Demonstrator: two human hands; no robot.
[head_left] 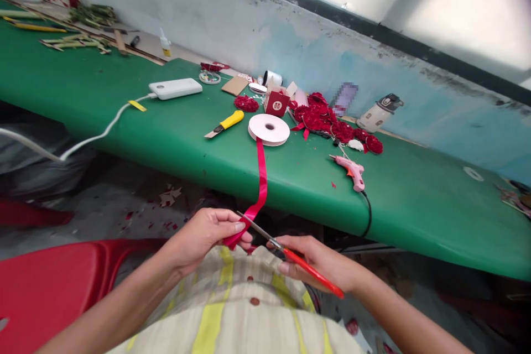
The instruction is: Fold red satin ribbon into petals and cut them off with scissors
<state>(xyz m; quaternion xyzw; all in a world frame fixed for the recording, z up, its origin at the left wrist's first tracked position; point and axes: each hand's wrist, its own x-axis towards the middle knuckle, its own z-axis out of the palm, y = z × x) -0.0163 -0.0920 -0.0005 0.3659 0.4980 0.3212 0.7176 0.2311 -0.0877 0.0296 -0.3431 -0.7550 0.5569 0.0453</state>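
My left hand point(218, 229) is closed, pinching the end of a red ribbon point(262, 171) between thumb and fingers. The ribbon runs down over the table's front edge from a white spool point(269, 128) lying flat on the green tabletop. My right hand point(313, 260) grips a pair of scissors point(309, 270) by its red-orange handles. The blades reach across the ribbon close to my left fingertips; whether they touch it I cannot tell.
On the green table point(418, 199) lie a yellow utility knife point(225, 123), a pink glue gun point(352, 171), a white power bank point(175, 88) with a cable, and red fabric flowers point(317, 113). A small red box point(276, 102) stands behind the spool. A red chair point(53, 282) is at left.
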